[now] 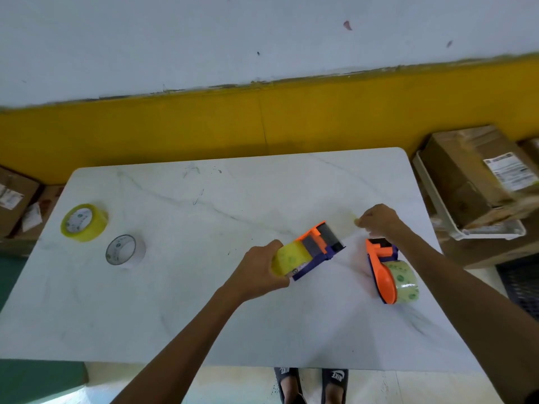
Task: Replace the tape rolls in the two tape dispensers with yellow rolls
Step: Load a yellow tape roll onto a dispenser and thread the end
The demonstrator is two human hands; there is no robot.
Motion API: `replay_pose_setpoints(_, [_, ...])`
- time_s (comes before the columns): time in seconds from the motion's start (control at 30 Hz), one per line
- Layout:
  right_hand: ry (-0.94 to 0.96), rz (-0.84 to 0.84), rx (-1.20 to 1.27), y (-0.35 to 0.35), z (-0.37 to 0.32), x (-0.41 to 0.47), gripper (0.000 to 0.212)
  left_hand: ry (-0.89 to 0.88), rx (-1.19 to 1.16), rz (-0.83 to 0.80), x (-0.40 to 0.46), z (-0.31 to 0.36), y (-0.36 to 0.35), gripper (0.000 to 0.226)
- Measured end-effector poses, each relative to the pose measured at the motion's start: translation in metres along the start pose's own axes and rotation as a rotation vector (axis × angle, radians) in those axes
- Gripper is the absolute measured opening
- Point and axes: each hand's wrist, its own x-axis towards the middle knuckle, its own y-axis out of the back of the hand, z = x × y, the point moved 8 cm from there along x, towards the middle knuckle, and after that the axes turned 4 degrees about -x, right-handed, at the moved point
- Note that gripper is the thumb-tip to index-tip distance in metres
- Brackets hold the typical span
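My left hand (258, 268) grips an orange and purple tape dispenser (319, 246) by the yellow roll (291, 256) loaded in it, near the middle of the white table (204, 316). My right hand (379, 218) pinches the pulled-out end of the tape, which stretches from the dispenser's mouth toward the far right. A second orange and purple dispenser (382, 266) lies on the table to the right, holding a clear roll (407, 282). A loose yellow roll (84, 222) and a loose clear roll (125, 251) rest at the table's left.
Cardboard boxes (472, 176) sit on a white tray (484, 231) right of the table. More boxes (14, 196) stand at the left. A yellow and white wall runs behind the table. My feet show below the near edge.
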Motion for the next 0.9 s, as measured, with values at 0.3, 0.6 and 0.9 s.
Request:
replay_pose_setpoints(0.3, [0.175, -0.321, 0.250, 0.006, -0.062, -0.050, 0.008, -0.150, -0.128, 0.135, -0.021, 0.058, 0.052, 0.036])
replay_pose_setpoints(0.6, [0.432, -0.656, 0.876, -0.009, -0.119, -0.109, 0.081, -0.205, -0.187, 0.311, -0.045, 0.114, 0.106, 0.046])
replay_pose_setpoints(0.9, [0.394, -0.431, 1.446, -0.014, -0.110, -0.125, 0.040, -0.145, -0.341, 0.504, -0.039, 0.133, 0.111, 0.044])
